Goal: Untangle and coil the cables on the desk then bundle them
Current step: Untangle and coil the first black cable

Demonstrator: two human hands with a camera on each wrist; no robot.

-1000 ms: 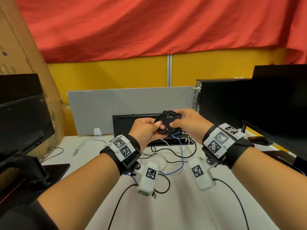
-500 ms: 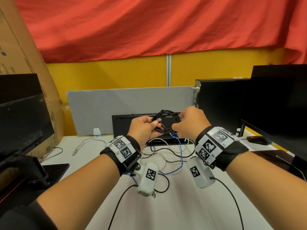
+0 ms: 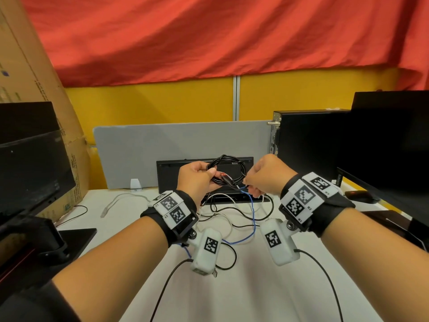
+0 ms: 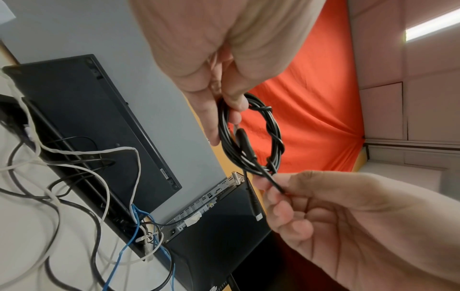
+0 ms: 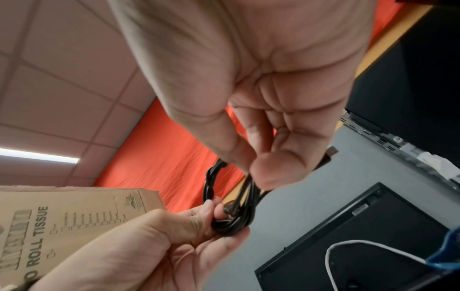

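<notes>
A small coil of black cable (image 3: 228, 170) (image 4: 251, 135) (image 5: 231, 208) hangs in the air above the desk. My left hand (image 3: 197, 180) (image 4: 224, 102) (image 5: 214, 222) grips the coil's left side between thumb and fingers. My right hand (image 3: 260, 180) (image 5: 259, 171) (image 4: 278, 189) pinches the cable's free end at the coil's right side; its plug (image 4: 256, 214) sticks out past the fingers. On the desk below lie tangled white (image 3: 222, 219), black (image 3: 241, 212) and blue cables (image 3: 251, 226).
An upturned black keyboard (image 3: 185, 168) leans at the back before a grey divider (image 3: 162, 149). A black computer case (image 3: 306, 140) and monitor (image 3: 390, 145) stand right, another monitor (image 3: 30, 163) and cardboard box (image 3: 30, 73) left. White desk (image 3: 243, 293) lies near me.
My right hand has moved off the coil's face and slid to the right, drawing the cable's end out sideways. The coil and left hand stay almost in place.
</notes>
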